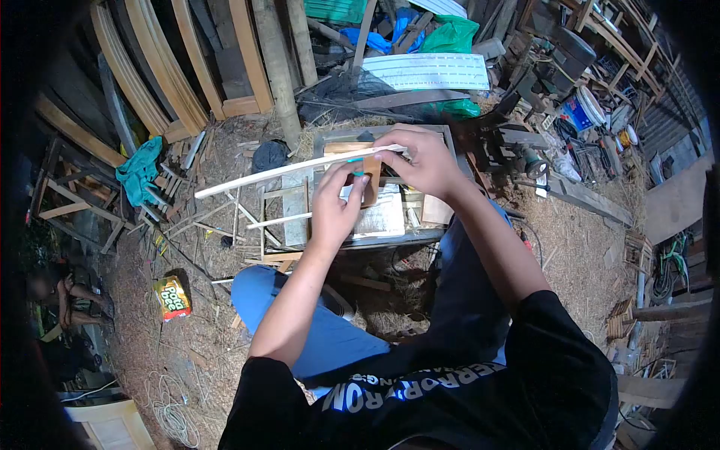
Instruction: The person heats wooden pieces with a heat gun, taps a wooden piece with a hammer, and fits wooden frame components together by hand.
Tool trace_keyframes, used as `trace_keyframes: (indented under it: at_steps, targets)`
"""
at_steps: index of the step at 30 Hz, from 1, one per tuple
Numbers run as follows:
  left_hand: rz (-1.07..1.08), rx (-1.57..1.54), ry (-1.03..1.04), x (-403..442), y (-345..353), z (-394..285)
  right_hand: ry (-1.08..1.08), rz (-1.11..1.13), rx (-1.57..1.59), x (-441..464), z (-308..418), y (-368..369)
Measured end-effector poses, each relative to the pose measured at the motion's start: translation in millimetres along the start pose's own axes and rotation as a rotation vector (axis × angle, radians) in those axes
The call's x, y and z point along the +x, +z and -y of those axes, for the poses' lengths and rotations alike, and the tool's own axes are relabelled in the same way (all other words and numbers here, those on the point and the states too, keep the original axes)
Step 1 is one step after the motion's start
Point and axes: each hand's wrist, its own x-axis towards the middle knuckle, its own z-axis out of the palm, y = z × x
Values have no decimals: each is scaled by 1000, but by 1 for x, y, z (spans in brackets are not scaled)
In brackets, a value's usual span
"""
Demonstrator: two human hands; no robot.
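Observation:
A long, pale wooden strip (262, 175) slants across the low worktable (412, 238), its far end reaching out to the left. My right hand (424, 161) is closed around its right end. Just below the strip, a small brown wooden block (371, 184) stands between my hands. My left hand (337, 210) pinches a slim teal thing (358, 173) against the block; its exact kind is too small to make out. A pale flat board (384, 214) lies on the worktable under my hands.
Thin wooden sticks (277, 221) poke out left of the worktable. A yellow-red snack bag (172, 298) and coiled cord (171, 409) lie on the sawdust floor. Wooden frames (150, 67) lean at the back left, and a person (71, 296) sits at far left.

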Motion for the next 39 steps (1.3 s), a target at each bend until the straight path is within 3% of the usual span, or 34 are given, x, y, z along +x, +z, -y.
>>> trace_keyframes:
  at_steps: [2, 5, 6, 10, 14, 17, 35, 38, 39]
  targets:
    - [35, 60, -23, 2, -18, -25, -23, 6, 5, -1, -3, -3]
    - [34, 131, 100, 2, -43, -48, -9, 75, 55, -3, -6, -8]
    - [-15, 191, 306, 12, -48, -49, -11, 77, 69, -3, -6, -10]
    - [77, 541, 504, 53, -57, -75, 22, 94, 128, -7, -1, -11]
    - [428, 616, 172, 51, -53, -67, 44, 130, 107, -10, 1, -15]
    - [414, 611, 260, 53, -51, -64, 76, 133, 117, -10, 0, -16]
    - [532, 757, 262, 48, -52, -59, 75, 199, 133, -16, 6, -17]
    - [529, 748, 256, 48, -52, -58, 179, 213, 603, -17, -13, -21]
    - [534, 745, 254, 48, -52, -59, 201, 150, 624, -14, -8, -31]
